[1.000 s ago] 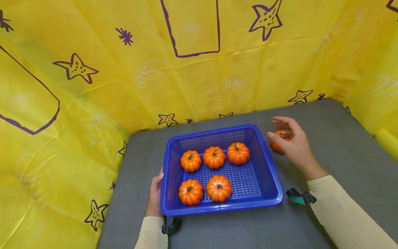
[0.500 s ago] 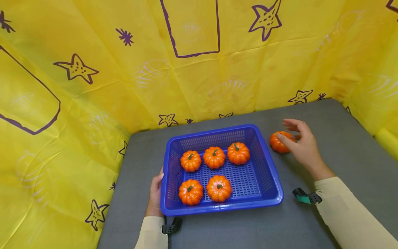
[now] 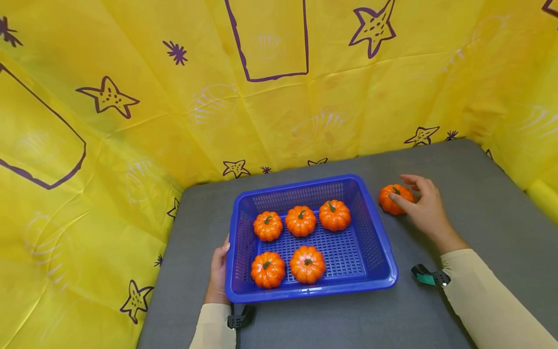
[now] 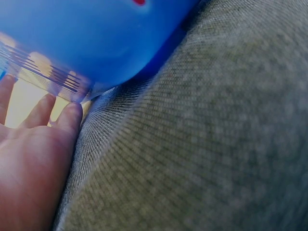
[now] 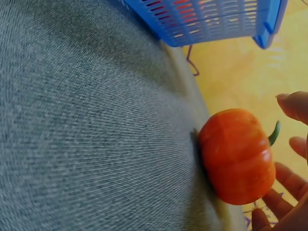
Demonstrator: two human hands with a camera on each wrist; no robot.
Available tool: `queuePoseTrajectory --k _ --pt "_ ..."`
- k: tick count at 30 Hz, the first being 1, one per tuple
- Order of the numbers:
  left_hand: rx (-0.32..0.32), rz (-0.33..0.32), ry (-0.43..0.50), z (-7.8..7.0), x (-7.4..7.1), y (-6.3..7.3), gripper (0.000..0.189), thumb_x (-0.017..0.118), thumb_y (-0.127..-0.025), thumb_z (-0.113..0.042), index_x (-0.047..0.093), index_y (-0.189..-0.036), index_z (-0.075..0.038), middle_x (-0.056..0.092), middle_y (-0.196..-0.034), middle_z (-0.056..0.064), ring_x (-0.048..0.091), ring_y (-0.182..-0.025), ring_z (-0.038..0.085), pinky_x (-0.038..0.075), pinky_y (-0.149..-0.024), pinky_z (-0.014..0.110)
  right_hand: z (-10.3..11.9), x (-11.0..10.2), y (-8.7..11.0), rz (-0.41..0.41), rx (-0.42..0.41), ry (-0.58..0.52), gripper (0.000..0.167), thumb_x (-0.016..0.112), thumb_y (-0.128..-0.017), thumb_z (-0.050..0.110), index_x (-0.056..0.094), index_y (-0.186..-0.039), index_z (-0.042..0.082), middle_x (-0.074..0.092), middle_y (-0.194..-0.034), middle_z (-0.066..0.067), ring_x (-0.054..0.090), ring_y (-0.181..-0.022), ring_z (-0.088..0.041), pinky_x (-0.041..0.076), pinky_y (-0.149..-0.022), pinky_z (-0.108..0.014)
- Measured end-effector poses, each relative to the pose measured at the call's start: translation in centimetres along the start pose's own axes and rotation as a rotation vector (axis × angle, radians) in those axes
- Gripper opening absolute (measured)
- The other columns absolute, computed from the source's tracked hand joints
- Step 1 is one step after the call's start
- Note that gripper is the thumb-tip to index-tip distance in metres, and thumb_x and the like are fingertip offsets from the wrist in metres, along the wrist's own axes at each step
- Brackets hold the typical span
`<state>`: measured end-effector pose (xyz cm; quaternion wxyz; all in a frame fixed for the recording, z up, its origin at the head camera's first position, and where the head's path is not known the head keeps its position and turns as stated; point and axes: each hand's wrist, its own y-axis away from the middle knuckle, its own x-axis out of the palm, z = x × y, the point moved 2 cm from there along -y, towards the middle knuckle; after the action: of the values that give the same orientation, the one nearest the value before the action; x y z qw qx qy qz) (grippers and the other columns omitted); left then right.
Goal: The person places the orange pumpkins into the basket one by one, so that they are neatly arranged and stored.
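A blue plastic basket (image 3: 314,292) with perforated walls carries several small orange pumpkins with green stems. My left hand (image 3: 216,274) is at the basket's left side, thumb up by the rim. In the left wrist view, its extended fingers (image 4: 41,110) rest against the slotted wall. Right of the basket, a single pumpkin (image 3: 390,206) sits on the grey tabletop. My right hand (image 3: 429,211) is beside and partly over it, thumb and fingers spread apart. In the right wrist view, the thumb stays apart from the pumpkin, and the other fingertips are right at its far side.
A grey cloth-covered table (image 3: 279,325) lies under everything. Yellow printed fabric (image 3: 279,116) hangs behind and along both sides. Black straps (image 3: 429,276) are worn at both wrists. The basket's right rim stands close to the lone pumpkin.
My right hand has moved right, off the top of the lone pumpkin, and then a little lower beside it, uncovering its stem. The left hand and basket stay in place.
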<state>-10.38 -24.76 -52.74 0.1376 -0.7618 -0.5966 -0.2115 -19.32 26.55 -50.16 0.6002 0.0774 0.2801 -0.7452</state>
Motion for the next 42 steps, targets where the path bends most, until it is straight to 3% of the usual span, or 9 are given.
queuePoseTrajectory --k 8,19,24,30,42 --pt "-0.005 -0.011 0.007 -0.1 0.1 0.1 0.064 0.028 -0.111 -0.033 0.027 -0.173 -0.023 0.033 -0.173 0.016 0.051 -0.139 0.029 0.047 -0.113 0.04 -1.4 0.5 0.0 0.07 0.048 0.012 0.061 0.081 -0.096 0.016 0.058 -0.148 -0.007 0.05 -0.139 -0.034 0.045 -0.128 -0.049 0.034 -0.097 -0.029" --pt "-0.016 -0.04 0.001 0.2 -0.2 0.1 0.064 0.03 -0.11 -0.034 0.028 -0.173 -0.023 0.036 -0.172 0.014 0.05 -0.14 0.029 0.046 -0.114 0.041 -1.6 0.7 0.2 0.08 0.046 0.039 0.06 0.085 -0.093 0.014 0.061 -0.144 -0.007 0.049 -0.14 -0.034 0.041 -0.132 -0.05 0.035 -0.104 -0.051" --pt "-0.014 -0.035 0.0 0.1 -0.1 0.1 0.064 0.029 -0.11 -0.034 0.027 -0.173 -0.024 0.036 -0.172 0.013 0.05 -0.14 0.03 0.046 -0.114 0.041 -1.7 0.7 0.1 0.086 0.064 0.027 0.055 0.081 -0.098 0.017 0.061 -0.144 -0.008 0.048 -0.141 -0.035 0.041 -0.131 -0.051 0.035 -0.103 -0.06" --pt "-0.021 -0.061 -0.005 0.1 -0.1 0.2 0.063 0.032 -0.11 -0.035 0.029 -0.173 -0.026 0.034 -0.173 0.012 0.048 -0.144 0.031 0.044 -0.117 0.043 -1.7 0.5 0.1 0.095 0.111 0.006 0.047 0.07 -0.107 0.023 0.06 -0.142 -0.007 0.048 -0.139 -0.035 0.044 -0.128 -0.052 0.036 -0.099 -0.06" --pt "-0.012 -0.031 -0.002 0.0 0.0 0.1 0.064 0.029 -0.11 -0.033 0.028 -0.173 -0.024 0.033 -0.173 0.015 0.05 -0.141 0.03 0.046 -0.114 0.042 -1.6 0.3 -0.3 0.145 0.119 0.009 0.054 0.071 -0.106 0.023 0.058 -0.147 -0.009 0.051 -0.145 -0.039 0.044 -0.133 -0.056 0.034 -0.107 -0.07"
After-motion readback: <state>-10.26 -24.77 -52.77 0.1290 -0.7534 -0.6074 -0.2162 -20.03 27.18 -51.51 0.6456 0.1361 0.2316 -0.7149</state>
